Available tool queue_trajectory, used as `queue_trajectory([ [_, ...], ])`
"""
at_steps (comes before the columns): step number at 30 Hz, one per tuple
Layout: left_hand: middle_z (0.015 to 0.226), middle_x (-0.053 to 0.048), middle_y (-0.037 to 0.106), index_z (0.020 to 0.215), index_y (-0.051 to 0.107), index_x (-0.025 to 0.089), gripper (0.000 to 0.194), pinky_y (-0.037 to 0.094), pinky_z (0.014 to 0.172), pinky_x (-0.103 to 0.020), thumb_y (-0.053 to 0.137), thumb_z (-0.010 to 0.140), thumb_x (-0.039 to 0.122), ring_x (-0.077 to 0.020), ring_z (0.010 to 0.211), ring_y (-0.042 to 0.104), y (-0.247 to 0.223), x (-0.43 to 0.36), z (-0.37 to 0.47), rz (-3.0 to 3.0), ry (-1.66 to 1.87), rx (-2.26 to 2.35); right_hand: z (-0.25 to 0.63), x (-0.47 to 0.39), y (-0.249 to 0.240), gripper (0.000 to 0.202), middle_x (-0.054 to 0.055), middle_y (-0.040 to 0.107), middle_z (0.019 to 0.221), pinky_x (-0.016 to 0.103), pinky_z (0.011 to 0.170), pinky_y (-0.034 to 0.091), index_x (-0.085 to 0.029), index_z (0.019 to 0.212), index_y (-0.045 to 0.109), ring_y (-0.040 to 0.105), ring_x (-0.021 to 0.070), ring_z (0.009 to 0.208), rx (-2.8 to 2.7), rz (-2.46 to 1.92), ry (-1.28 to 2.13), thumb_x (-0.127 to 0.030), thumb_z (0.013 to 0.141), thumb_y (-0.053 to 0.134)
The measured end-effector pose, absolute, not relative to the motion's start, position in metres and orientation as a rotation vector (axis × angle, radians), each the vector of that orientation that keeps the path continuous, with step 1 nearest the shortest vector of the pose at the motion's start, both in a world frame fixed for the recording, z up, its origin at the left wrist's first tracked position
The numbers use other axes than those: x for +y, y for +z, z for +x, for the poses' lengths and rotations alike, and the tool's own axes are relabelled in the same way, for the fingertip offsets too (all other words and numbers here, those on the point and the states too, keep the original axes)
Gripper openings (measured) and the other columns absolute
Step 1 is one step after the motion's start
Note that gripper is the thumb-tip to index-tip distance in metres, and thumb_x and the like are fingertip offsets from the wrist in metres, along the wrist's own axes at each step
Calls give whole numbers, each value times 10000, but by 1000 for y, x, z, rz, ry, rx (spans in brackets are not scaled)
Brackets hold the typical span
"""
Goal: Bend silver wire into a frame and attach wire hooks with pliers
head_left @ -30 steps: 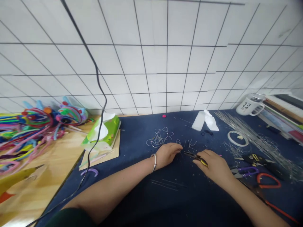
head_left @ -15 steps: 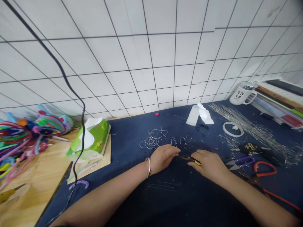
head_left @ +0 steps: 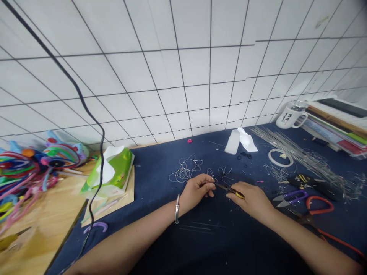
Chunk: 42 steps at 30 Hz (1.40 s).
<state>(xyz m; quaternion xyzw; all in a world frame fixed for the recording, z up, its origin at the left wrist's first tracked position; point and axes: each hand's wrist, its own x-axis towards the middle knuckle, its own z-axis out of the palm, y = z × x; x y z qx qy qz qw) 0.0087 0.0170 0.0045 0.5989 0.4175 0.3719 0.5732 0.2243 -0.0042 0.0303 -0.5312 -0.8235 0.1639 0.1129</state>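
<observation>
**Pliers in right hand, nose at left fingertips**

Clock centred on the pliers, 12 = wall.

Pliers (head_left: pixel 226 188): just above the dark blue cloth (head_left: pixel 155 164), between the hands, nose toward 9. Jaw opening too small to read.

Right hand (head_left: pixel 252 196): at 3, clamped on the yellow handles, back of hand up.

Left hand (head_left: pixel 198 191): at 9, thumb and fingers curled in, tips drawn close. Can't tell if a wire sits between them, or if the nose touches. Silver bracelet (head_left: pixel 177 209) on that wrist. Hands apart, near each other.

Close in: bent wire pieces (head_left: pixel 223 172) at 12, just past the left fingertips. Loose wire tangle (head_left: pixel 187 170) at 10. A few straight wires (head_left: pixel 195 228) at 7.

Further out:
- 11: small pink item (head_left: pixel 189 141)
- 12: pale flat slab (head_left: pixel 232 142), touching crumpled tissue (head_left: pixel 247 140)
- 1: black loops (head_left: pixel 246 155)
- 1–2: white mug (head_left: pixel 286 118), "13 14"
- 2: white ring (head_left: pixel 281 165), long wire bundle (head_left: pixel 286 147), stack of folders (head_left: pixel 338 122)
- 3: black-and-yellow tool (head_left: pixel 302 178), purple-handled scissors (head_left: pixel 295 198)
- 4: red-handled cutter (head_left: pixel 306 218)
- 8–9: purple curved piece (head_left: pixel 99 225), black cable crossing over it
- 9: green tissue pack (head_left: pixel 122 168); beyond it, colourful striped figures (head_left: pixel 64 154) on a wooden surface (head_left: pixel 65 198)
</observation>
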Motion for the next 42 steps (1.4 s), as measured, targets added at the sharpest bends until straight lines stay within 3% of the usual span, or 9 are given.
queue_trajectory([
  [17,735,-14,606,878,471,156,127,424,474,-179,469,817,267,-83,528,587,1,13,10,1431,877,953,221,-4,24,276,6,570,730,254,609,391,-230,785,561,546,150,675,-2408,-1537,504,-437,835,385],
  [22,678,9,596,928,539,181,175,447,589,-215,445,838,299,-89,569,578,19,20,-4,1868,892,1125,222,-2,25,289,12,578,746,267,612,405,-234,808,562,551,154,661,-2386,-1532,544,-462,827,384],
  [27,801,-17,582,833,582,196,159,424,719,-244,444,836,275,-130,782,548,41,53,-46,2210,988,1450,222,0,23,303,18,579,749,272,603,412,-233,807,562,551,156,656,-2384,-1520,543,-475,825,381],
  [34,765,-15,527,735,583,193,155,415,663,-241,528,769,335,-132,696,530,9,97,-86,2230,659,1782,224,1,18,279,9,575,753,275,611,416,-241,825,559,554,154,672,-2393,-1511,550,-464,825,391],
  [42,801,-27,537,775,581,191,140,403,658,-242,526,767,320,-137,692,527,-3,100,-84,2222,623,1853,223,0,18,277,7,576,763,274,613,417,-245,844,570,559,153,677,-2409,-1513,528,-457,825,393],
])
